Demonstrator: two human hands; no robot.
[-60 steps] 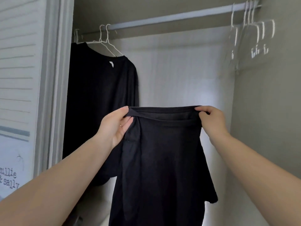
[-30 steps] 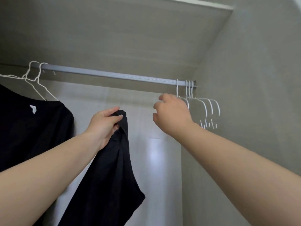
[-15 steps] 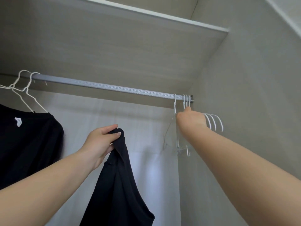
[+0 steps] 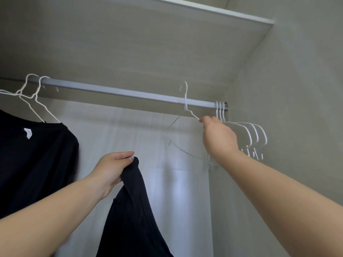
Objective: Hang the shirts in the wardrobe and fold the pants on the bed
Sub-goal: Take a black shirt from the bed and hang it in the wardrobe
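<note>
Right hand (image 4: 219,138) grip clamps a white hanger (image 4: 186,101), hook lifted above the rail (image 4: 118,92); left hand (image 4: 111,169) grip pinches the black shirt (image 4: 133,216), dangling

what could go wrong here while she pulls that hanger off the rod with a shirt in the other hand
1. The right hand pinches only one thin wire of the hanger; it may slip or twist free.
2. Its hook sits at the rod, close to three spare hangers; it could snag there.
3. The left hand holds the shirt by one bunched edge, so it may slide out.
</note>
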